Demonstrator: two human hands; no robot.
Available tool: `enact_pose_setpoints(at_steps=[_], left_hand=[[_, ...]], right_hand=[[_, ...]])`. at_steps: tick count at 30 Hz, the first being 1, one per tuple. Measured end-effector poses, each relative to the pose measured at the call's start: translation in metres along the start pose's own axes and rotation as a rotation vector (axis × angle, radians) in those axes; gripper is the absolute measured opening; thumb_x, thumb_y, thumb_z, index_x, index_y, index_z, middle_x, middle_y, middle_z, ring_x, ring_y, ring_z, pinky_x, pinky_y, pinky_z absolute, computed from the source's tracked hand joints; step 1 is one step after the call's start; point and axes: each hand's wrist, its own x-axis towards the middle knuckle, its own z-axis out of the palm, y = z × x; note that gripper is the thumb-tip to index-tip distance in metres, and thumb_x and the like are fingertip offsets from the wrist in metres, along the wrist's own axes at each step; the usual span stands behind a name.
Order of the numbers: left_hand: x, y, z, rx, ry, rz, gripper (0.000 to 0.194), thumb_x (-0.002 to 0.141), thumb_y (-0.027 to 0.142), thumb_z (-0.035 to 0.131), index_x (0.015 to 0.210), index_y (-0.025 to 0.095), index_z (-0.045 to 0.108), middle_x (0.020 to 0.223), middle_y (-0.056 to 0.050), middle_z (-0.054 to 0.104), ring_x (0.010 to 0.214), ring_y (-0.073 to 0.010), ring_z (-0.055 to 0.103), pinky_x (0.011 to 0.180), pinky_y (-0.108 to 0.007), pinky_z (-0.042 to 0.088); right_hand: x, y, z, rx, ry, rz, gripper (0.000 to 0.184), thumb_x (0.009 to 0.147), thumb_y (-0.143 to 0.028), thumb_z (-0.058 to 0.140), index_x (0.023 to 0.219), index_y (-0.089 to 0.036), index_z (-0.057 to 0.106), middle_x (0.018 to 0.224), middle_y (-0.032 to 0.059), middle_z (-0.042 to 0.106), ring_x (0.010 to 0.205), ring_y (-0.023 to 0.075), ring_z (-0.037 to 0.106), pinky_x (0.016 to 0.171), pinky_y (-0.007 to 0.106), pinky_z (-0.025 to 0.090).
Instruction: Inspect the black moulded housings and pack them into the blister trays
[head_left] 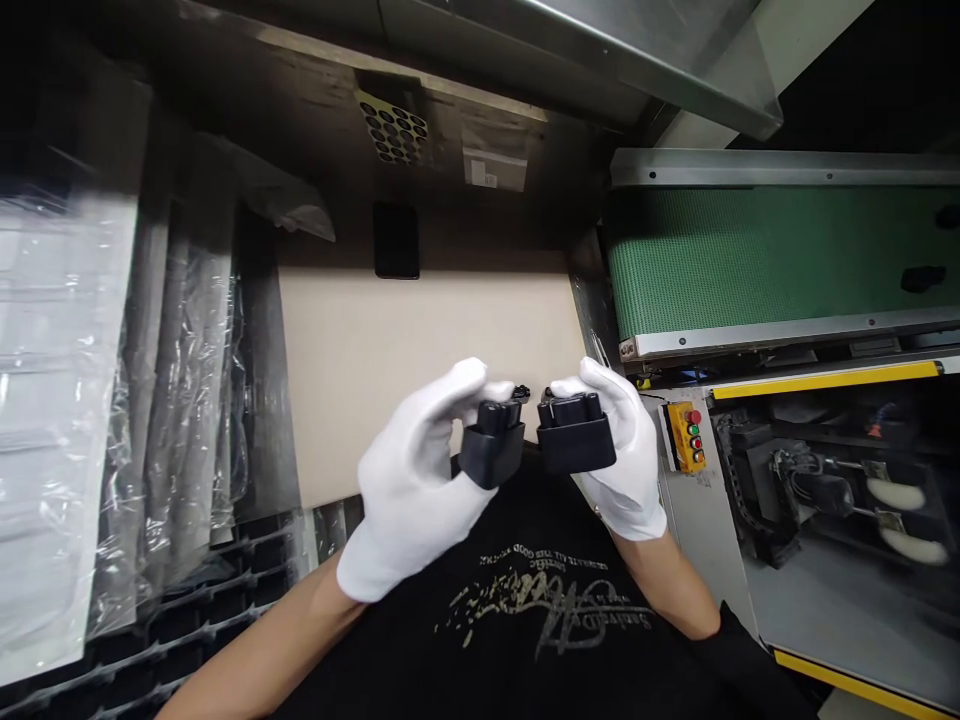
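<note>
Two white-gloved hands are seen raised close together over the near edge of a pale bench board (427,335). The left hand (412,485) is curled, with the left black block (491,447) pinched at its fingertips. The right hand (619,465) is curled in the same way, with the right black block (576,433) pinched against its fingers. The two blocks are held just apart, and neither is set on the board. Just beyond them, a small black part (521,394) is seen; whether it is joined to either block cannot be told.

Two blocks and two hands are counted. One flat black rectangle (396,240) is laid near the far edge of the board. Beyond the right edge of the board, a green conveyor belt (772,260) is seen, with two dark pieces (922,279) on it. A yellow control box (681,437) with four buttons is mounted below the belt. Several plastic-wrapped bundles (180,400) are stacked beyond the left edge.
</note>
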Motion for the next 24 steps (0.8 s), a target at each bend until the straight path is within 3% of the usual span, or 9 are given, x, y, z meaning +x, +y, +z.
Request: enact_pose_setpoints(at_steps=[3, 5, 8, 12, 15, 17, 21, 24], left_hand=[[0.014, 0.005, -0.009, 0.315, -0.322, 0.304, 0.058, 0.091, 0.011, 0.068, 0.145, 0.033, 0.067, 0.104, -0.005, 0.079, 0.073, -0.0211, 0.067, 0.068, -0.038, 0.057], [0.023, 0.007, -0.015, 0.495, -0.505, 0.369, 0.053, 0.092, 0.009, 0.057, 0.138, 0.031, 0.072, 0.094, -0.006, 0.073, 0.062, -0.0196, 0.055, 0.065, -0.038, 0.049], [0.031, 0.007, -0.021, 0.603, -0.613, 0.360, 0.054, 0.093, 0.010, 0.049, 0.138, 0.030, 0.073, 0.083, -0.006, 0.064, 0.059, -0.0202, 0.042, 0.071, -0.039, 0.047], [0.039, -0.001, -0.026, 0.552, -0.653, 0.229, 0.048, 0.102, 0.019, 0.048, 0.144, 0.029, 0.070, 0.080, -0.005, 0.057, 0.063, -0.0210, 0.042, 0.082, -0.040, 0.051], [0.043, -0.011, -0.028, 0.624, -0.631, 0.209, 0.050, 0.101, 0.021, 0.054, 0.150, 0.023, 0.066, 0.079, -0.005, 0.059, 0.064, -0.0210, 0.046, 0.079, -0.041, 0.054], [0.041, -0.019, -0.027, 0.623, -0.533, 0.194, 0.058, 0.098, 0.019, 0.059, 0.156, 0.019, 0.059, 0.082, -0.006, 0.065, 0.067, -0.0219, 0.052, 0.075, -0.041, 0.055], [0.022, -0.027, -0.017, 0.181, -0.181, -0.027, 0.061, 0.095, 0.026, 0.078, 0.155, 0.025, 0.061, 0.111, -0.008, 0.080, 0.094, -0.0276, 0.074, 0.092, -0.050, 0.065], [0.003, -0.023, -0.003, -0.090, 0.007, -0.152, 0.066, 0.085, 0.029, 0.093, 0.146, 0.029, 0.068, 0.124, -0.007, 0.081, 0.110, -0.0289, 0.079, 0.102, -0.050, 0.068]], right_hand=[[0.001, -0.003, 0.002, -0.079, 0.011, -0.011, 0.062, 0.079, -0.034, 0.098, 0.136, -0.030, 0.074, 0.124, 0.0064, 0.083, 0.116, 0.0262, 0.081, 0.105, 0.042, 0.069], [0.002, -0.006, 0.002, -0.118, 0.005, -0.031, 0.064, 0.076, -0.036, 0.101, 0.134, -0.028, 0.075, 0.122, 0.0077, 0.084, 0.113, 0.0269, 0.082, 0.103, 0.042, 0.070], [0.004, -0.008, 0.001, -0.113, -0.034, -0.058, 0.066, 0.076, -0.034, 0.102, 0.136, -0.029, 0.075, 0.122, 0.0072, 0.084, 0.113, 0.0260, 0.082, 0.101, 0.038, 0.071], [0.004, -0.006, 0.001, -0.103, -0.049, -0.067, 0.068, 0.073, -0.030, 0.104, 0.136, -0.032, 0.077, 0.131, 0.0058, 0.081, 0.119, 0.0245, 0.080, 0.102, 0.032, 0.069], [0.003, -0.004, 0.002, -0.071, -0.069, -0.035, 0.070, 0.074, -0.032, 0.103, 0.138, -0.031, 0.075, 0.127, 0.0068, 0.083, 0.117, 0.0262, 0.081, 0.103, 0.036, 0.070], [0.003, -0.003, 0.001, -0.054, -0.080, -0.004, 0.071, 0.075, -0.036, 0.103, 0.139, -0.029, 0.074, 0.121, 0.0079, 0.084, 0.113, 0.0276, 0.083, 0.099, 0.039, 0.071], [0.002, -0.005, 0.001, -0.129, -0.043, -0.016, 0.068, 0.073, -0.030, 0.102, 0.135, -0.028, 0.075, 0.121, 0.0066, 0.084, 0.112, 0.0273, 0.083, 0.099, 0.039, 0.071], [-0.001, -0.010, 0.005, -0.354, 0.035, -0.090, 0.062, 0.079, -0.016, 0.093, 0.136, -0.028, 0.074, 0.124, 0.0055, 0.084, 0.114, 0.0272, 0.082, 0.101, 0.042, 0.071]])
